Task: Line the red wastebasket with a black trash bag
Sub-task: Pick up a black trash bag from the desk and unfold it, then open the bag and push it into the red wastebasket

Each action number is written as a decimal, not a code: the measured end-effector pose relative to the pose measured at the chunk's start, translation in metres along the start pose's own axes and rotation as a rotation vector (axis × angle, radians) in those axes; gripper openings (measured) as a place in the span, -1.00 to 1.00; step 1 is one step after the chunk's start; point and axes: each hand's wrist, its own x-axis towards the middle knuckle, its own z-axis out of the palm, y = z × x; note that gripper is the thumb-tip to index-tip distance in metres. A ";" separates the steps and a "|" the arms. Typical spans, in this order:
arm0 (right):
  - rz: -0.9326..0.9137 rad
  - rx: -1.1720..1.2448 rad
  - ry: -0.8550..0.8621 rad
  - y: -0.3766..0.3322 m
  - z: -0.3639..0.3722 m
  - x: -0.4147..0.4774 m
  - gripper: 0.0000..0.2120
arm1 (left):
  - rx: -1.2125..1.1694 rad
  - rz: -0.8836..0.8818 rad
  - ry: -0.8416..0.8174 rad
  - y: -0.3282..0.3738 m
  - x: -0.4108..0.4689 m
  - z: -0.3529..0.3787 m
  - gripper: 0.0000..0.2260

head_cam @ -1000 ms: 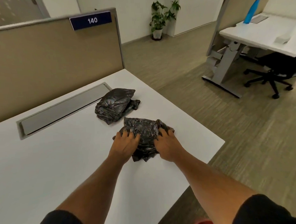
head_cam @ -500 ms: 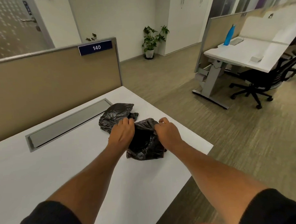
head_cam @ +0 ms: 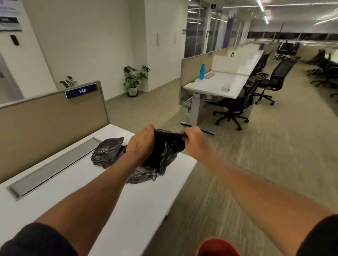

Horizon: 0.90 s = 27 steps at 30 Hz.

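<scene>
Head view: bag pinched at both ends above the desk

Both arms stretched forward, dark sleeves at the elbows. Left hand [head_cam: 141, 146] clenched on the near-left edge of the black trash bag [head_cam: 163, 153], right hand [head_cam: 195, 141] pinching its top edge taut; lower folds of the bag resting on the white desk [head_cam: 101, 197]. Second crumpled black bag [head_cam: 107, 153] lying just left, on the desktop. Red wastebasket [head_cam: 216, 249] on the floor at bottom edge. "140" on the blue partition sign [head_cam: 81, 91]
</scene>
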 end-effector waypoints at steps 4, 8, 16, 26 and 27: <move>0.316 0.139 0.230 0.022 -0.062 -0.054 -0.77 | -0.295 -0.086 -0.039 0.073 -0.015 0.006 -0.95; 0.757 0.395 0.455 0.044 -0.105 -0.130 -0.44 | -0.563 -0.184 -0.085 0.143 -0.040 0.032 -0.86; 1.109 1.158 0.364 0.066 -0.116 -0.282 -0.58 | -0.706 -0.204 -0.235 0.240 -0.073 0.106 -0.83; 1.237 0.803 0.319 0.200 -0.123 -0.326 -0.88 | -0.588 -0.260 -0.516 0.298 -0.066 0.249 -0.83; 1.279 0.789 0.328 0.216 -0.125 -0.330 -0.87 | -0.567 -0.264 -0.560 0.297 -0.065 0.263 -0.83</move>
